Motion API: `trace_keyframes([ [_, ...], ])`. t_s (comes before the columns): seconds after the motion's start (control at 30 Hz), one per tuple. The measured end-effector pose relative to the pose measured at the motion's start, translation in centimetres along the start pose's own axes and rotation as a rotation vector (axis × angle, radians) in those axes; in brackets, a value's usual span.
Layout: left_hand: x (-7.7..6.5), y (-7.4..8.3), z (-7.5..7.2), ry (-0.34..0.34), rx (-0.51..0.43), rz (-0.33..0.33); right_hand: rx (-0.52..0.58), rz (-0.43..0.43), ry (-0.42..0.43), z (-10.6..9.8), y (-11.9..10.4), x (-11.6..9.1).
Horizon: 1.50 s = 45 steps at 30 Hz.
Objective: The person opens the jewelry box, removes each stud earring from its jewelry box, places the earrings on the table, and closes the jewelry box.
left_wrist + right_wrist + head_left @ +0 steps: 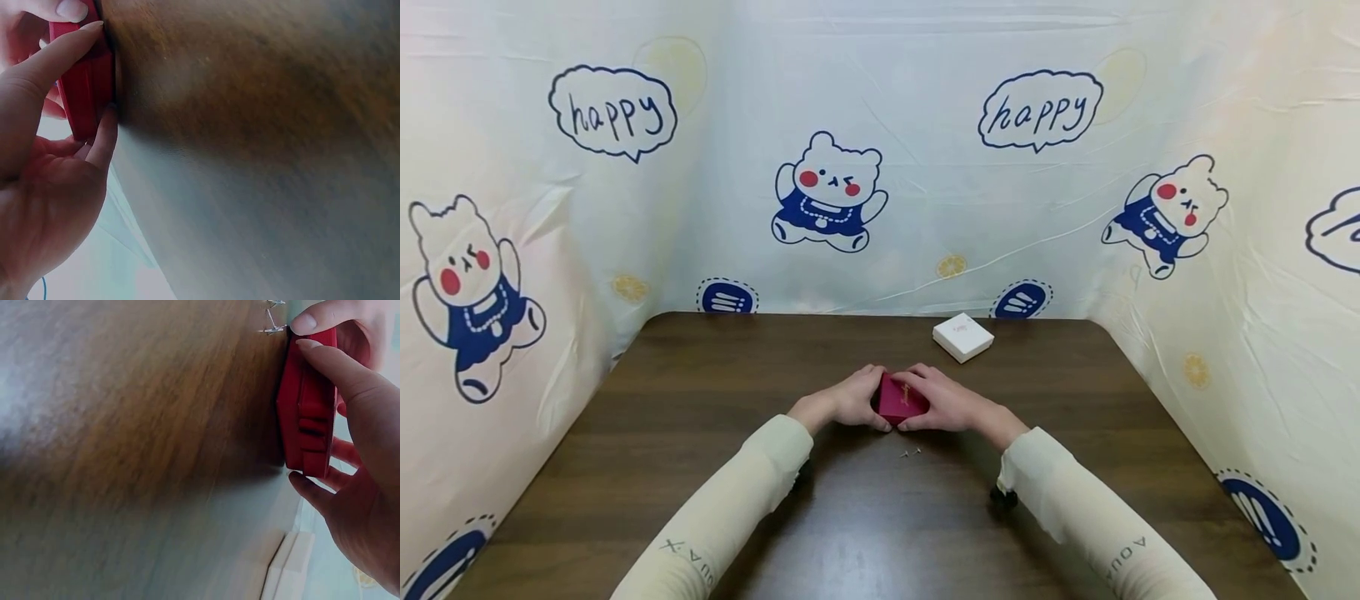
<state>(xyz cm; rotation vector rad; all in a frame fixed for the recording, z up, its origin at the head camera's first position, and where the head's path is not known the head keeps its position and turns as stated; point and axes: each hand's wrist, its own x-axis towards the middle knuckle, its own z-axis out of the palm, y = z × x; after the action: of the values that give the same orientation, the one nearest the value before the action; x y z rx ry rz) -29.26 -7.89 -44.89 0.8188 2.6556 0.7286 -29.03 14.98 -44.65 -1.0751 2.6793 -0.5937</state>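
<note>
Red box (904,398), at the frame's centre, is gripped from either side by the left hand (854,399) and right hand (951,402); light, even pressure should steady it, clear of small metal pieces (273,329) lying just below it in the head view.

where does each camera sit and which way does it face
Head: worn on the head, facing forward and down at a red gold-lettered box; left hand, right hand, sleeves show.
Left wrist: worn there, facing the box; both hands show partly.
Right wrist: worn there, facing the box; both hands show partly.
Head and right wrist share a white box.
</note>
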Motion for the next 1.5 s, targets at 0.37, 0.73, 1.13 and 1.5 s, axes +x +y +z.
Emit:
trace_keyframes([
  [0.37, 0.3, -0.6, -0.4, 0.053, -0.01, 0.022, -0.023, 0.033, 0.041, -0.2, 1.0, -0.7],
  [0.73, -0.1, -2.0, -0.6, 0.079, -0.055, -0.021, -0.057, 0.04, 0.06, -0.5, 1.8, -1.6],
  [1.13, 1.0, -4.3, -1.8, 0.27, -0.077, -0.102, -0.103, 0.075, 0.096, -1.8, 3.7, -2.3],
  [1.5, 2.3, -6.4, -2.9, 0.352, -0.103, -0.294, -0.185, 0.145, 0.225, -2.7, 6.6, -1.6],
])
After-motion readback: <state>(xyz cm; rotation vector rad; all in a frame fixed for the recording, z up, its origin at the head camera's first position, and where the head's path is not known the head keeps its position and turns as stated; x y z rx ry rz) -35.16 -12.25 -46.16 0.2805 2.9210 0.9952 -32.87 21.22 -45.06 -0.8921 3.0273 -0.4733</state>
